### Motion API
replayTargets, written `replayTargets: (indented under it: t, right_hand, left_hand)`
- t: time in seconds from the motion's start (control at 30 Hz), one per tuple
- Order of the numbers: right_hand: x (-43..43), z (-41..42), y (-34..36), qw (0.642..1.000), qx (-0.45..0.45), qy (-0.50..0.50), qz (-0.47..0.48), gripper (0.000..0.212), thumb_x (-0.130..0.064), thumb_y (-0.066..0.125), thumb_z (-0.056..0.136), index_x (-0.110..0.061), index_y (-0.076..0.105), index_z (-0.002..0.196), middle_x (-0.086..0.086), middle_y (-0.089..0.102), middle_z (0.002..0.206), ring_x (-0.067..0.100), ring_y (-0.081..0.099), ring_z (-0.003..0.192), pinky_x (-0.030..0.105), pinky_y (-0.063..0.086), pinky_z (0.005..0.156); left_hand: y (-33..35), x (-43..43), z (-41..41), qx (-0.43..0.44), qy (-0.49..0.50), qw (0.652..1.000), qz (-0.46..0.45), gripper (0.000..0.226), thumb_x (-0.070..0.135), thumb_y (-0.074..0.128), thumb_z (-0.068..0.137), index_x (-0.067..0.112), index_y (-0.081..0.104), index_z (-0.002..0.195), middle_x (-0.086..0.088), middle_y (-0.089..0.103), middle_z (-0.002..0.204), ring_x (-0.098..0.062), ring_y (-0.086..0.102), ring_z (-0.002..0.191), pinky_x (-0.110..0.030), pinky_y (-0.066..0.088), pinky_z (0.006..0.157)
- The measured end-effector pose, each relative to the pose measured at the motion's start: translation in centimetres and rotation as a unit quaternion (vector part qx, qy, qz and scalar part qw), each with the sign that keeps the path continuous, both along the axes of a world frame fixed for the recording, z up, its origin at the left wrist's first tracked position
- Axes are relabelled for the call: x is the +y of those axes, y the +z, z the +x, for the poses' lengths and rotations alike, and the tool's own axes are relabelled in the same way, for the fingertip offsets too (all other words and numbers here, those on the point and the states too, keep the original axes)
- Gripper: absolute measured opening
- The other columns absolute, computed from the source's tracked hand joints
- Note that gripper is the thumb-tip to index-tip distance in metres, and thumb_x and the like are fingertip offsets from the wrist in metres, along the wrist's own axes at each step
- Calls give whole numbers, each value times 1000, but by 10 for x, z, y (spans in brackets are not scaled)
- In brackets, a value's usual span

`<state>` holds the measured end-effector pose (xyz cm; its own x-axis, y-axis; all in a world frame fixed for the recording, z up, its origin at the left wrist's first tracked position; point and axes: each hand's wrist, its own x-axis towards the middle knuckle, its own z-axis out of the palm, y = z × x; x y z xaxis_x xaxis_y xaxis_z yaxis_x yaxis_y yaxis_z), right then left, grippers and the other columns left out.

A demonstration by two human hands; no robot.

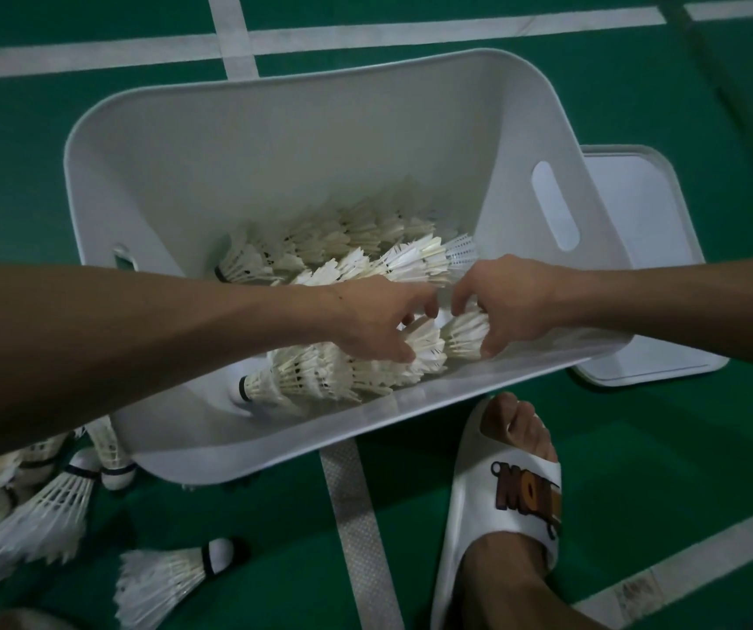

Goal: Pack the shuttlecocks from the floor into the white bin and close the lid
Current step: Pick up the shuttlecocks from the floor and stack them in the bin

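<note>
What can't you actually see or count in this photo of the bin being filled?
Head view:
- Loose shuttlecocks beside the white bin: cut off by the left and bottom edges, partly under the left forearm; no count possible.
- Lid: its left part sits behind the bin.
- Near row of shuttlecocks: partly covered by the left grip and right grip.

The light is dim and flat, with no glare and only faint, soft shadows. The white bin [274, 143] reads grey yet is the brightest area. Shuttlecocks [47, 516] at 8 o'clock are blurred. Court lines [92, 52] at 12 o'clock bow with wide-angle distortion.
</note>
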<state>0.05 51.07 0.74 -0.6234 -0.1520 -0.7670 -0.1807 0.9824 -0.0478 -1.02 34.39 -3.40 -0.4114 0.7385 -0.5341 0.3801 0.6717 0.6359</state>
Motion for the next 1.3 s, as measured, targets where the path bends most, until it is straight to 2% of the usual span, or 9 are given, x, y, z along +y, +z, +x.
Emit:
replayTargets:
  t: [0.23, 0.37, 0.47, 0.53, 0.77, 0.93, 1.07, 1.2, 1.3]
  right_hand:
    - [4, -6, -7, 992, -13, -108, -62, 35, -2, 79, 67, -22, 66, 92, 5, 64, 91, 18, 59, 72, 24, 50, 63]
    - [0, 0, -11, 968, -52, -207, -129, 37, 9, 76, 69, -17, 64, 92, 19, 65, 98, 21, 59, 73, 30, 57, 60]
    - [-8, 5, -19, 963, -57, -224, -139, 42, 8, 77, 68, -23, 53, 82, 10, 63, 94, 16, 59, 66, 20, 47, 47]
    - [-9, 5, -23, 959, -35, -238, -151, 50, 8, 78, 66, -25, 44, 81, 13, 64, 98, 20, 59, 69, 25, 50, 52]
    - [-1, 9, -9, 913, -53, -343, -216, 62, 14, 75, 70, -16, 35, 106, 25, 59, 112, 27, 59, 77, 41, 60, 70]
    - [0, 5, 4, 867, -18, -430, -250, 82, 19, 73, 69, -26, 26, 119, 22, 52, 117, 27, 61, 77, 25, 57, 50]
    - [-1, 4, 3, 830, -43, -493, -260, 107, 21, 69, 71, -33, 13, 145, 23, 51, 122, 33, 65, 86, 29, 58, 52]
    - [-2, 3, 3, 813, -81, -511, -268, 70, 22, 64, 75, -14, 36, 128, 20, 60, 108, 29, 66, 85, 35, 60, 67]
    - [-2, 3, 5, 809, -121, -509, -269, 54, 23, 61, 77, -18, 45, 107, 17, 64, 103, 25, 66, 83, 34, 59, 71]
  left_hand:
    - [0, -2, 0, 7, -9, 1000, -8, 55, 29, 66, 87, 25, 38, 134, -1, 54, 133, -18, 57, 105, -32, 47, 90]
    - [0, -3, 0, 11, -9, 1000, 2, 53, 27, 65, 87, 25, 38, 133, -1, 55, 131, -12, 52, 95, -29, 45, 85]
    - [1, -2, 0, 20, -11, 1000, 3, 54, 26, 65, 87, 26, 37, 134, 0, 55, 129, -12, 51, 92, -26, 42, 82]
    - [0, -2, 0, 24, -13, 1000, 3, 55, 26, 64, 88, 25, 37, 135, 0, 55, 130, -12, 51, 93, -27, 44, 84]
    - [-3, 1, 4, 30, -14, 999, 20, 70, 24, 66, 86, 26, 25, 143, -7, 51, 136, -23, 55, 114, -38, 46, 94]
    - [-4, 2, 5, 51, -48, 997, 18, 76, 24, 63, 88, 31, 16, 147, -7, 39, 146, -21, 50, 111, -34, 42, 92]
    - [-5, 1, 4, 52, -56, 997, 8, 72, 27, 63, 89, 32, 20, 147, -5, 38, 147, -24, 49, 119, -35, 42, 96]
    - [-5, 2, 3, 59, -55, 997, -3, 70, 30, 63, 89, 30, 23, 145, -5, 41, 144, -23, 51, 115, -35, 44, 93]
    - [-6, 4, 3, 60, -56, 997, -15, 70, 31, 64, 88, 29, 23, 145, -5, 44, 142, -23, 51, 115, -37, 45, 93]
